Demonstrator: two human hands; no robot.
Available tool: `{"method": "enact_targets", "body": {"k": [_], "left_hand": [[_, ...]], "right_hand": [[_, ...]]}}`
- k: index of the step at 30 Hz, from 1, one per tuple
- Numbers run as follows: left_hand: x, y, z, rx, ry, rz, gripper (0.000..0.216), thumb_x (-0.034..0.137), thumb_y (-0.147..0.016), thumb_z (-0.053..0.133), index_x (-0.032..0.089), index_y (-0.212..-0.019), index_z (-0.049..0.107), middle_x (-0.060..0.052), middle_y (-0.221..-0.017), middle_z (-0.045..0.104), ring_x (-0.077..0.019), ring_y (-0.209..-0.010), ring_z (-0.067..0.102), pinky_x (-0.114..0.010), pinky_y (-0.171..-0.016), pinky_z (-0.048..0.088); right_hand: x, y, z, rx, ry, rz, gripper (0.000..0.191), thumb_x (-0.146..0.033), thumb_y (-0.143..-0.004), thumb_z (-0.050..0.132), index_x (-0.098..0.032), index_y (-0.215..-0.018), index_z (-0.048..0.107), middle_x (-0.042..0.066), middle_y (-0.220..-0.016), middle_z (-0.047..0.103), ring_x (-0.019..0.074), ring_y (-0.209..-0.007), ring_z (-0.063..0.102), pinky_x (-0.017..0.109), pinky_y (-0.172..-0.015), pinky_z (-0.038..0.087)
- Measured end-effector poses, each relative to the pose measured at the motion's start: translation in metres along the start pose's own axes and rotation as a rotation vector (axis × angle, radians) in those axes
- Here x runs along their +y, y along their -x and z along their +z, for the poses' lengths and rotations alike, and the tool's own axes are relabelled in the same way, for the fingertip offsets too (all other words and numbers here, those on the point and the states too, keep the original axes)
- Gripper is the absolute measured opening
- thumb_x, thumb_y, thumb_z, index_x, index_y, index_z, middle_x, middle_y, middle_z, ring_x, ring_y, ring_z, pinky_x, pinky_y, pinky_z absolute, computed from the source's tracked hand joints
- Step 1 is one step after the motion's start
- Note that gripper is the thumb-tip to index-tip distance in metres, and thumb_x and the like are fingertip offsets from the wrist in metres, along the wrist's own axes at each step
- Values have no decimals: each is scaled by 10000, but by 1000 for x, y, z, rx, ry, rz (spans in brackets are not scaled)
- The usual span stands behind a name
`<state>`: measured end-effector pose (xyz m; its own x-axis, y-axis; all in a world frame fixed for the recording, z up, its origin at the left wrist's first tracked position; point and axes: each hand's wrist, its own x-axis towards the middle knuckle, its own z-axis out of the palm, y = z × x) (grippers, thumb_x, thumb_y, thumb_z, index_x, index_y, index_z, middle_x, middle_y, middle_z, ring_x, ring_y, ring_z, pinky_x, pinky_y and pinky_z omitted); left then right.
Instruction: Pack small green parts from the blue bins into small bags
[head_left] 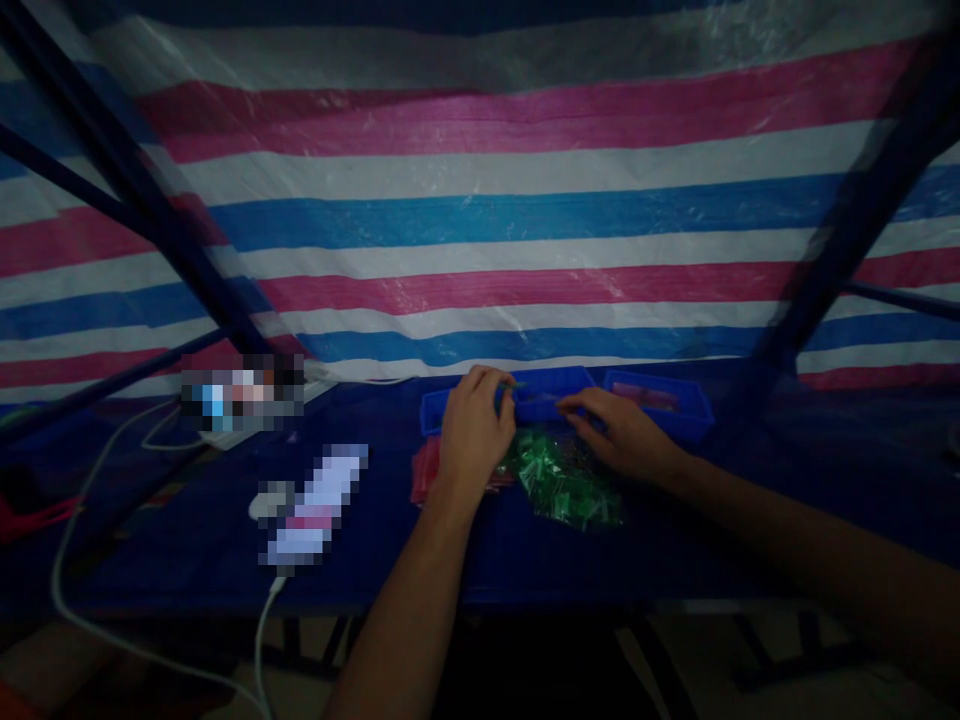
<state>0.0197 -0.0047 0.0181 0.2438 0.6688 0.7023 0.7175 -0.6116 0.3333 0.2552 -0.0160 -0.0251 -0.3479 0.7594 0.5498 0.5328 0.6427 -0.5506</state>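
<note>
My left hand [478, 425] is over the left end of a long blue tray [562, 380], its fingers curled together at the tips. Something small and greenish shows at those fingertips, too dim to name. Just in front of the same tray, my right hand [626, 430] has its thumb and forefinger drawn close in a pinch; what they hold is too small to make out. Between the hands lies a heap of small green plastic bags [570, 485]. Reddish-pink plastic packets [425, 470] lie partly hidden beneath my left hand and wrist.
A second blue tray [694, 415] with pink packets stands at right. On the left of the blue table [525, 570] lie a phone [319, 510] on a white cable [262, 640], a pale round object [271, 502] and a blurred-out item [240, 392]. Striped sheeting [480, 220] hangs behind.
</note>
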Motion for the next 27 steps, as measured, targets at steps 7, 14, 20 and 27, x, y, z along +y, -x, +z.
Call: {"method": "enact_targets", "body": {"k": [7, 14, 20, 27], "left_hand": [[-21, 11, 0, -15, -368, -133, 242, 95, -874, 559, 186, -1030, 721, -147, -1237, 637, -353, -1135, 573, -541, -958, 490], [-25, 14, 4, -68, -398, -206, 177, 137, -882, 570, 139, -936, 739, -189, -1294, 632, -410, -1164, 566, -630, -975, 466], [4, 7, 12, -76, 76, 79, 328, 225, -970, 590, 201, -1296, 626, -113, -1331, 647, -281, -1291, 562, -497, -1140, 434], [23, 13, 32, -280, 513, -52, 356, 229, -953, 653, 256, -1307, 624, -40, -1016, 782, -215, -935, 746, -400, -888, 585]], "right_hand": [[0, 2, -5, -227, 282, -170, 243, -346, -933, 669, -240, -1148, 705, 104, -1090, 733, 306, -1077, 649, 487, -959, 529], [-1, 1, -6, -260, 323, -182, 180, -255, -927, 641, -231, -1083, 726, 97, -1007, 736, 288, -986, 665, 459, -903, 528], [-7, 0, -9, 3, 212, -88, 224, -285, -977, 593, -267, -1168, 709, 86, -1033, 747, 282, -944, 683, 468, -877, 543], [-12, 2, -4, 245, -280, 138, 275, -415, -912, 720, -281, -1151, 695, 67, -1082, 746, 259, -967, 719, 439, -885, 591]]}}
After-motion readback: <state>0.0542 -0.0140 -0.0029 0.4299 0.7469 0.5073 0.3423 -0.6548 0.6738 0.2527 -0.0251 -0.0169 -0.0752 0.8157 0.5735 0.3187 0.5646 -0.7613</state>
